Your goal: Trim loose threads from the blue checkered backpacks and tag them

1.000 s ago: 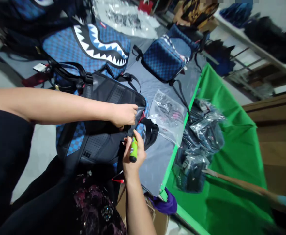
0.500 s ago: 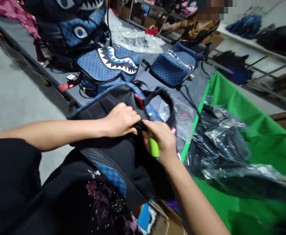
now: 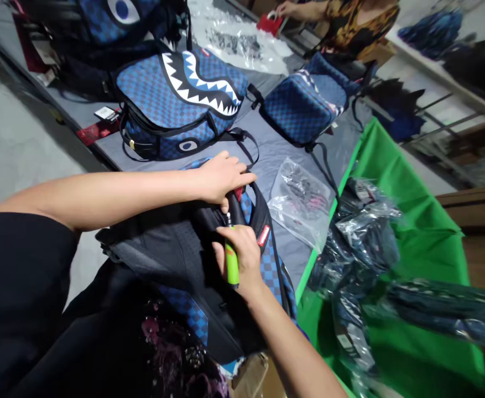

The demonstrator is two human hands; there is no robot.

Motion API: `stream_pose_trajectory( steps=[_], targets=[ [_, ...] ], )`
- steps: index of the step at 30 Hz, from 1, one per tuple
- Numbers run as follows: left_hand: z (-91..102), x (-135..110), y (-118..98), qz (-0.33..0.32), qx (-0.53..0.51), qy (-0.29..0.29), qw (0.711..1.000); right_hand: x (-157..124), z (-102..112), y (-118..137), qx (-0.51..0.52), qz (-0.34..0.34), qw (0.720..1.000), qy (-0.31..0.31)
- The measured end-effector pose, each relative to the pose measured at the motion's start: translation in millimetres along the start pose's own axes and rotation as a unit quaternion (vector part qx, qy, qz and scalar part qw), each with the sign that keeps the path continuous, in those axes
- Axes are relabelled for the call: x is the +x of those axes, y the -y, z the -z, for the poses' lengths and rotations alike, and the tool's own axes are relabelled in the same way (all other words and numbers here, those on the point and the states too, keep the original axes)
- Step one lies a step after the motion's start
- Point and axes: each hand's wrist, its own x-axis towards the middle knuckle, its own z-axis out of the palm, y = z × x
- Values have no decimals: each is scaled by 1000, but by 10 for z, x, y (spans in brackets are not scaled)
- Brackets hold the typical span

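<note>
A black backpack (image 3: 163,237) with blue checkered panels lies tilted against my body, its black back side facing up. My left hand (image 3: 225,176) grips the backpack's top edge near the red tag, thumb bent down and index finger stretched to the right. Just below it, my right hand (image 3: 244,254) is wrapped around a bright green lighter (image 3: 231,265), whose metal tip points up at the black fabric under my left thumb. The backpack's carry loop (image 3: 262,213), with a small red label, rises to the right of my hands.
On the grey-covered table (image 3: 262,135) lie a shark-mouth backpack (image 3: 180,94), another checkered backpack (image 3: 304,105) and a clear plastic bag (image 3: 300,202). A green-lined bin (image 3: 424,232) at right holds several plastic-wrapped packs (image 3: 366,221). Across the table, a person's hand (image 3: 287,9) is by a red item (image 3: 269,23).
My right hand with the lighter has shifted left and down, its tip now in plain view. My left hand has moved up slightly along the backpack. The view has tipped downward.
</note>
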Motion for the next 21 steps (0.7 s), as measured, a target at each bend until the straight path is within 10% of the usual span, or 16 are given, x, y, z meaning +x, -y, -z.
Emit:
stream_pose_trajectory(
  steps=[8,14,21],
  targets=[
    [-60,-186,-116,-34,40,-16,998,-17,133,-82,64,-27,997,42],
    [-172,-181,-179,-4,35,0,999,29,135,-187,93,-186,978,25],
    [-219,-155,-166,0,26,-27,999,310,420,-290,109,-122,974,156]
  ],
)
